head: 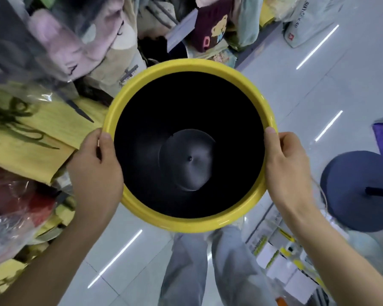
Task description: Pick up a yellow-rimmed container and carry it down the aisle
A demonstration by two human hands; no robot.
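A round bin (128, 98) with a yellow rim and a black inside is held up in the air in front of the person, over a pale tiled floor (318, 89). Its mouth faces straight up at the camera, so its long axis runs away from the lens, down toward the floor — the grey base disc shows deep inside, a little below and right of the rim's centre, which puts the bin at a slight tilt.

The left hand (95, 171) grips the rim on the left side: the thumb lies over the top edge and the other fingers curl out of sight under the outside wall. The right hand (285, 164) grips the opposite side the same way, thumb on the rim, fingers wrapped below. The two hands sit roughly level, across the widest part of the circle.

To the left, just beside the bin, lie stacked folded textiles (31, 133) in clear plastic wrap — yellow, pink, beige and red. A dark red cushion (210, 27) with a bear on it sits above the bin. A dark blue round stool (352, 191) stands to the right, near the right forearm. Below the bin, the person's legs in pale jeans (186, 268) show.
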